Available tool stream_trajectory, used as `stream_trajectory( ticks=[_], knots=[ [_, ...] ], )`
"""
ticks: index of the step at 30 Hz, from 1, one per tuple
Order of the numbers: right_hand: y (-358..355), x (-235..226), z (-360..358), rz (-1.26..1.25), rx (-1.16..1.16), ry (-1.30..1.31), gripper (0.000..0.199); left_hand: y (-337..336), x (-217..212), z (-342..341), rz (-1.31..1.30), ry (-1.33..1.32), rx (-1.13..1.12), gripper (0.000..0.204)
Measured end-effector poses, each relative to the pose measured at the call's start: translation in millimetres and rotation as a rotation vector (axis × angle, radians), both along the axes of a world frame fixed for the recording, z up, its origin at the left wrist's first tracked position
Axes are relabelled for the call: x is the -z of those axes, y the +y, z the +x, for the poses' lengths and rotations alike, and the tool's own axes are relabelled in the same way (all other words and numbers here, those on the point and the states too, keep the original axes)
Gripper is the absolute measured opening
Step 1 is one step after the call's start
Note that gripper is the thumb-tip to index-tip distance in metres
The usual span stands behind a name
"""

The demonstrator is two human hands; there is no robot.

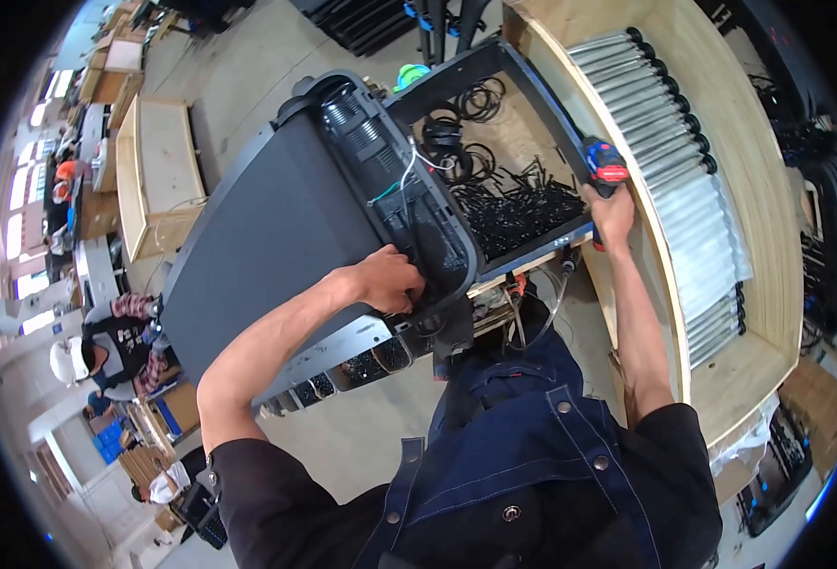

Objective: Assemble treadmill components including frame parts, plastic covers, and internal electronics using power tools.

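My right hand [614, 216] is wrapped round the grip of a cordless drill [607, 163] in black, red and blue. It is held over the right rim of a dark-framed box [489, 264]. My left hand [390, 280] has its fingers curled down at the near end of a long black plastic housing [470, 248]; anything between the fingertips is hidden. Thin white and green wires [409, 169] lie across the housing's open recess. A wide dark belt-like panel [276, 199] extends to the left of it.
Black screws [523, 211] and coiled black cables [480, 100] lie in the box. A wooden crate [769, 228] on the right holds several metal tubes [627, 104] with black ends. Small bins [361, 368] hang below the panel. A person in a white helmet [69, 360] stands at far left.
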State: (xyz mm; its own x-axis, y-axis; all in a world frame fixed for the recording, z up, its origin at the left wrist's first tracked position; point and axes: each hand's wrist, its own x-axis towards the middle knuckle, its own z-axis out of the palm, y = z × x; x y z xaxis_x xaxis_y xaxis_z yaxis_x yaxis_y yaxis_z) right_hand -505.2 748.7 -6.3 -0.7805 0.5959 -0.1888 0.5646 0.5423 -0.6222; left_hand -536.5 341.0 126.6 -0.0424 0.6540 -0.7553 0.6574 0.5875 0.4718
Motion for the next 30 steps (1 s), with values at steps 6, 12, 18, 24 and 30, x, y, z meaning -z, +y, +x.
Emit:
stream_trajectory(
  ticks=[6,12,18,24,30],
  knots=[
    [-21,-61,69,-0.450,-0.053,0.519,0.042,-6,-13,8,-0.062,-0.010,-0.048,0.024],
    [-21,-115,132,-1.156,-0.260,-0.019,0.061,5,-18,7,-0.113,-0.014,-0.018,0.023],
    [-29,-94,139,-1.208,-0.390,-0.265,0.060,4,-17,10,-0.089,0.029,-0.014,0.022],
    [-34,-101,125,-1.269,-0.366,-0.335,0.055,5,-19,10,-0.090,0.021,-0.014,0.022],
    [-23,-98,88,-1.292,-0.402,-0.524,0.035,0,-13,10,-0.050,0.039,0.016,0.024]
  ],
)
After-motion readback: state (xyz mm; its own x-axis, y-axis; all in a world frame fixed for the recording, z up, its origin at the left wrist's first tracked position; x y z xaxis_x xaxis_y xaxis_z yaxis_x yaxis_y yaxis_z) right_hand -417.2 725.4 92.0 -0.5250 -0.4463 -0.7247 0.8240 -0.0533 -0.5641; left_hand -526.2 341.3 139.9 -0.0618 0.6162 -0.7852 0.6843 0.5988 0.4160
